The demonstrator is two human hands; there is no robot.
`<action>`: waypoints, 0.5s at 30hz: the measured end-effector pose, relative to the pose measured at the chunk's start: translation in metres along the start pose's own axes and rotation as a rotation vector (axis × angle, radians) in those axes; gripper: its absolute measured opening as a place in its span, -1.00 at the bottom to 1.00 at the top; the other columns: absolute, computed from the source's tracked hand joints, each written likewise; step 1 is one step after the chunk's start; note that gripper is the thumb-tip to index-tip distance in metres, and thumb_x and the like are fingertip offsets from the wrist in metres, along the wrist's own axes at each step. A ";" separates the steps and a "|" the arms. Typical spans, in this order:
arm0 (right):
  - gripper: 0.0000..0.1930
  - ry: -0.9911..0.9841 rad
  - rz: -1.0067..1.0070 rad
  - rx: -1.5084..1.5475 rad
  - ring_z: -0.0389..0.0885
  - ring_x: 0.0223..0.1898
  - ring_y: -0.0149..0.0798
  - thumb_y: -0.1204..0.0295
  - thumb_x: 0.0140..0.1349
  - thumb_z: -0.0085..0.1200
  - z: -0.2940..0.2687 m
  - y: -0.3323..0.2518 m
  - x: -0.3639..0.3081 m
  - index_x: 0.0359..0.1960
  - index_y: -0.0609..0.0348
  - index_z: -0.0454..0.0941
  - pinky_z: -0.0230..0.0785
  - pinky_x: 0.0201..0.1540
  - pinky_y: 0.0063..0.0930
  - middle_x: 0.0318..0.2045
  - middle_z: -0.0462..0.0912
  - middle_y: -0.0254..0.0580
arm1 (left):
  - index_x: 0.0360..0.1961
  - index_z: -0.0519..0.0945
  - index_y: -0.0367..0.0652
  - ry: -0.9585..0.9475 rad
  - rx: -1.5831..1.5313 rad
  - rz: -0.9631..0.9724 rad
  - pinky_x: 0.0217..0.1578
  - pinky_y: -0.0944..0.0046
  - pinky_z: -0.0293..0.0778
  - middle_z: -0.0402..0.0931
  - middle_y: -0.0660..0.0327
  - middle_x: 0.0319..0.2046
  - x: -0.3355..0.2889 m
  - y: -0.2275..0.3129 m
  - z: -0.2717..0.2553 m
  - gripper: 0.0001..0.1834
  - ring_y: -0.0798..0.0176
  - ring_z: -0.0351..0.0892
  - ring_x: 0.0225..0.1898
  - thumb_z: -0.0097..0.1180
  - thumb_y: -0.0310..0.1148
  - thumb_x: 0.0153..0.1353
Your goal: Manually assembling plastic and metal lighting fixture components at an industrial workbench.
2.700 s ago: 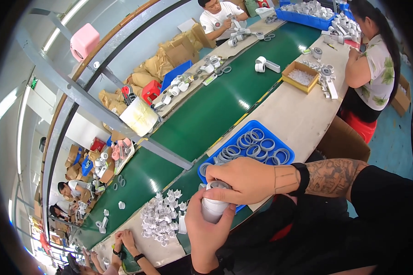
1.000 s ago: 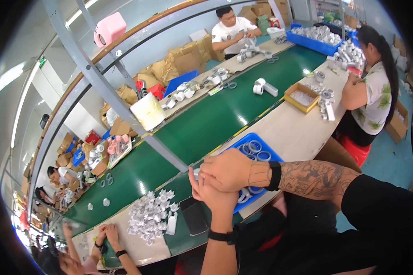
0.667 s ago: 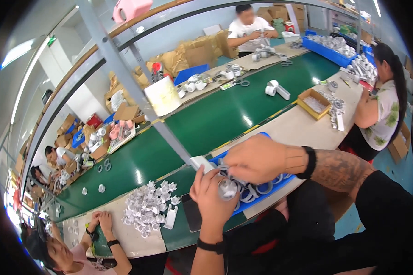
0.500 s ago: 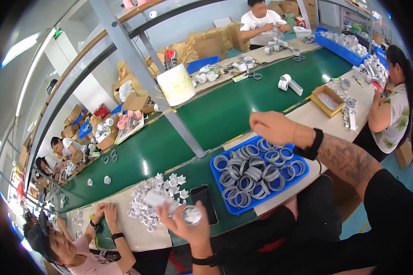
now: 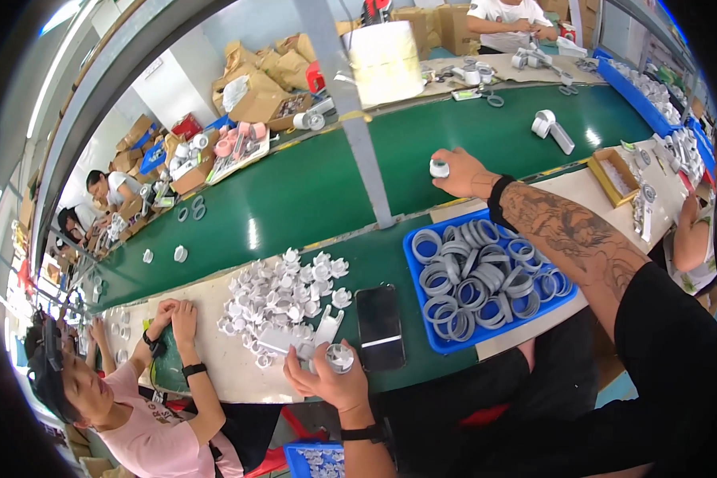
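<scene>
In my left hand (image 5: 344,388) is a white round plastic housing (image 5: 340,358), its open ring end facing up. A flat white plastic block (image 5: 276,341) sticks out past the fingertips; whether it joins the housing I cannot tell. A flat white strip (image 5: 327,325) stands just above the hand. Under and beyond it spreads a pile of small white clawed plastic parts (image 5: 271,291). My right hand (image 5: 464,172) reaches over the green conveyor belt (image 5: 311,187), fingers closed on a small white round part (image 5: 439,168). Below that forearm sits a blue tray (image 5: 448,347) of grey rings (image 5: 472,293).
A black phone (image 5: 380,327) lies between pile and tray. A metal post (image 5: 366,167) rises at the belt's near edge. A co-worker in pink (image 5: 159,422) works on my left, another person (image 5: 693,239) on my right. White handled parts (image 5: 554,130) lie on the belt.
My right hand has moved from above the tray out over the belt, and a white part now shows in its fingers. The view has turned left; my left hand still holds the housing.
</scene>
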State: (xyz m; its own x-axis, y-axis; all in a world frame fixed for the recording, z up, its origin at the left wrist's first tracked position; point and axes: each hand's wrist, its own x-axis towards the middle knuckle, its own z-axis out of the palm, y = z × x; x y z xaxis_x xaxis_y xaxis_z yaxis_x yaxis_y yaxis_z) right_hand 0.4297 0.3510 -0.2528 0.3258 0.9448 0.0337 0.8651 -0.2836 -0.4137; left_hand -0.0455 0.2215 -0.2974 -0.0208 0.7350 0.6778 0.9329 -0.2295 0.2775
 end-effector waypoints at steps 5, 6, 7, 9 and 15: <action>-0.55 -0.229 -0.414 0.032 0.76 0.17 0.25 0.14 0.35 0.35 -0.031 -0.071 -0.054 0.17 0.09 0.74 0.64 0.22 0.06 0.06 0.76 0.05 | -0.06 0.69 0.00 0.000 -0.007 0.014 0.43 -0.40 0.23 0.44 -0.07 0.45 -0.001 -0.001 -0.004 -0.50 -0.38 0.30 0.53 0.66 -0.35 -0.05; -0.60 -0.188 -0.557 0.080 0.77 0.11 0.24 0.15 0.33 0.35 -0.041 -0.096 -0.081 0.08 0.11 0.76 0.63 0.18 0.09 -0.01 0.77 -0.01 | -0.06 0.69 0.00 0.004 0.003 0.023 0.43 -0.40 0.23 0.44 -0.07 0.45 -0.004 -0.002 -0.007 -0.50 -0.38 0.30 0.53 0.66 -0.35 -0.05; -0.65 -0.141 -0.698 0.126 0.79 0.05 0.23 0.16 0.32 0.35 -0.049 -0.121 -0.110 -0.01 0.13 0.78 0.63 0.14 0.12 -0.09 0.78 -0.06 | -0.07 0.70 0.00 0.013 0.004 0.014 0.44 -0.41 0.21 0.45 -0.08 0.45 -0.008 -0.003 -0.010 -0.51 -0.39 0.30 0.52 0.67 -0.32 -0.04; -0.70 -0.051 -1.109 0.202 0.78 -0.06 0.11 0.17 0.29 0.36 -0.064 -0.157 -0.157 -0.09 0.08 0.76 0.63 0.00 0.06 -0.12 0.77 -0.10 | -0.08 0.71 -0.01 0.035 -0.002 0.026 0.46 -0.42 0.19 0.45 -0.09 0.44 -0.003 0.008 -0.024 -0.52 -0.40 0.30 0.52 0.68 -0.29 -0.04; -0.86 0.291 -1.538 0.119 0.70 -0.11 -0.28 0.27 0.39 0.13 -0.125 -0.185 -0.284 -0.15 0.00 0.63 0.49 -0.19 -0.29 -0.17 0.63 -0.39 | -0.10 0.72 -0.01 -0.340 -0.441 0.412 0.52 -0.38 0.06 0.78 0.17 0.05 0.037 0.085 -0.170 -0.58 -0.24 0.38 0.48 0.51 -0.03 0.11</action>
State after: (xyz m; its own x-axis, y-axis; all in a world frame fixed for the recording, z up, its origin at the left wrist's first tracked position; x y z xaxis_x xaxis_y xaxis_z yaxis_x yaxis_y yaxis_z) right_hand 0.2244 0.1150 -0.0722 -0.7342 0.2374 0.6361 0.3943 0.9118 0.1149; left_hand -0.0282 0.1211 -0.1329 0.4846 0.6750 0.5563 0.6058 -0.7178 0.3433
